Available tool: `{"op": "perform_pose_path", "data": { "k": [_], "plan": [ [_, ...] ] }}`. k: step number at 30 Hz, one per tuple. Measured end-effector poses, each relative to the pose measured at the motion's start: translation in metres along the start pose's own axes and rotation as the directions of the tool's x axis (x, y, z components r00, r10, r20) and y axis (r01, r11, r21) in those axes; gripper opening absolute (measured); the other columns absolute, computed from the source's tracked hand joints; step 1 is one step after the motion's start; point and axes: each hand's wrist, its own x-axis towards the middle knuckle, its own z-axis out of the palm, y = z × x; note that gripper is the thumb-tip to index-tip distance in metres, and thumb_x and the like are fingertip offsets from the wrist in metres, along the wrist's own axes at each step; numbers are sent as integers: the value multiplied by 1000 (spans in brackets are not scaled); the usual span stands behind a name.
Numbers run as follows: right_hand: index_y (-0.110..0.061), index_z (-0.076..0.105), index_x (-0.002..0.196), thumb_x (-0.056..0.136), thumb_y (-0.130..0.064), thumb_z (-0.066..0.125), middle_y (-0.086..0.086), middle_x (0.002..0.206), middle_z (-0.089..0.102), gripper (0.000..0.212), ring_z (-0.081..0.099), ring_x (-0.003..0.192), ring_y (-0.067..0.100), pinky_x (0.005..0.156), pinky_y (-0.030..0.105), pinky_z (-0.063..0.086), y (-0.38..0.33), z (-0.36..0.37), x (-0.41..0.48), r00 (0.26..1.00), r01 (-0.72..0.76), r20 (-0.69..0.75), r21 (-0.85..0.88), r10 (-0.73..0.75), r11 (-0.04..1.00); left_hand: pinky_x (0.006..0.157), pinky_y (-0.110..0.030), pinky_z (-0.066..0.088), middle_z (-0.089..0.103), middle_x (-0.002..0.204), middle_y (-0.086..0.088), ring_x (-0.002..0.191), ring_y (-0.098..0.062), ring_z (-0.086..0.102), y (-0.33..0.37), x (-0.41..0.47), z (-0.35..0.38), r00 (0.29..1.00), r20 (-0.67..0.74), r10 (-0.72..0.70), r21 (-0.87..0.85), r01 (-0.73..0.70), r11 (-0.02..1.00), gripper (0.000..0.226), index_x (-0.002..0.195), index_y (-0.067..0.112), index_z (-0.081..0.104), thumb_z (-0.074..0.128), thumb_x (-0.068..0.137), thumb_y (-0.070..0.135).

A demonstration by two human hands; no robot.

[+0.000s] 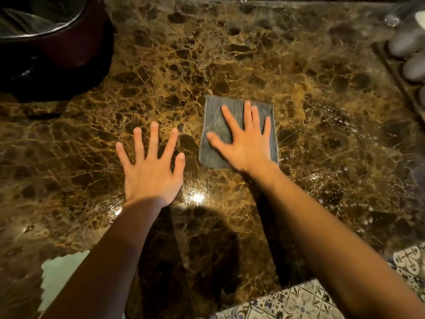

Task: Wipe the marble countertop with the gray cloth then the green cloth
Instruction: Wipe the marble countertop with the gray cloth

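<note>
While right hand (243, 143) presses flat on gray cloth (215, 122), fingers straight and spread, left hand (151, 168) lies flat on bare marble table (230, 54) just beside cloth, fingers splayed, holding nothing. Gray cloth: folded rectangle, mid-table, long axis near-to-far, short edges facing person and far side. Green cloth (61, 272) at near-left edge, partly under left forearm. Table brown, gold-veined, glossy; wet beads (333, 125) right of gray cloth. Dark round pot (53, 42) far left. Pale rounded items (409, 42) far right, blurred. Patterned floor tiles (299, 300) below near edge.
</note>
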Motion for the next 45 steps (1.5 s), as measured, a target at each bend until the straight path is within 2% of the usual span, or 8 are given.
{"op": "perform_pose_path", "data": {
  "k": [6, 13, 21, 25, 30, 34, 38, 45],
  "plan": [
    [-49, 1, 160, 81, -94, 13, 12, 171, -12, 92, -14, 157, 28, 122, 60, -11, 8, -26, 101, 1000, -26, 17, -2, 26, 1000, 119, -66, -11, -18, 168, 2, 154, -31, -20, 0, 1, 2, 1000, -10, 0, -11, 0, 1000, 60, 157, 46, -10, 3, 99, 60],
    [-48, 3, 160, 83, -92, 12, 13, 171, -9, 89, -10, 157, 29, 124, 58, -8, 12, -23, 94, 1000, 4, -16, -9, -5, 1000, 119, -66, -11, -21, 168, 1, 153, -31, -22, 0, 1, 1, 1000, -1, -1, -16, 1, 1000, 60, 156, 45, -11, 4, 100, 59],
    [-46, -1, 161, 91, -86, 14, 11, 171, -12, 81, -13, 157, 25, 125, 55, -6, 22, 8, -51, 998, 51, -26, -15, -51, 999, 119, -66, -10, -18, 169, 1, 154, -31, -20, 1, 0, 0, 1000, -7, 5, -2, -5, 1000, 60, 157, 45, -9, 2, 100, 60],
    [-40, 10, 163, 97, -77, 26, 15, 171, 0, 77, -3, 158, 30, 125, 59, 5, 34, 30, -155, 993, 88, -81, -20, -90, 996, 119, -66, -10, -16, 169, 1, 154, -32, -19, 0, 1, 0, 1000, -11, 5, 8, -5, 1000, 60, 157, 45, -8, 3, 100, 61],
    [-43, 7, 162, 96, -79, 24, 13, 172, -2, 78, -4, 158, 31, 123, 61, 9, 41, 41, -209, 999, 37, -19, -52, -38, 998, 119, -66, -8, -13, 169, 1, 155, -32, -16, -1, 1, 2, 1000, -21, 4, 9, -4, 1000, 60, 157, 45, -7, 4, 100, 61],
    [-46, 2, 161, 93, -82, 21, 13, 171, -6, 79, -10, 158, 29, 124, 61, 3, 45, 30, -167, 998, 49, -24, -51, -50, 998, 120, -67, -7, -11, 170, 1, 155, -32, -14, -1, 1, 2, 1000, -23, 11, 18, -11, 1000, 60, 158, 45, -6, 4, 100, 62],
    [-51, -5, 159, 89, -87, 17, 10, 171, -14, 81, -16, 157, 25, 124, 57, -8, 53, 7, -72, 1000, -23, 8, -12, 23, 1000, 120, -66, -7, -10, 170, 1, 155, -31, -14, -2, 1, 4, 1000, -29, 5, 15, -5, 1000, 60, 157, 46, -5, 3, 100, 63],
    [-50, 1, 159, 85, -90, 16, 9, 171, -13, 85, -14, 157, 26, 122, 61, -11, 66, -30, 74, 997, -70, 42, 6, 69, 998, 120, -66, -7, -9, 170, 2, 155, -31, -13, -2, 2, 5, 999, -35, 0, 25, 1, 1000, 60, 157, 47, -4, 4, 100, 63]
  ]
}}
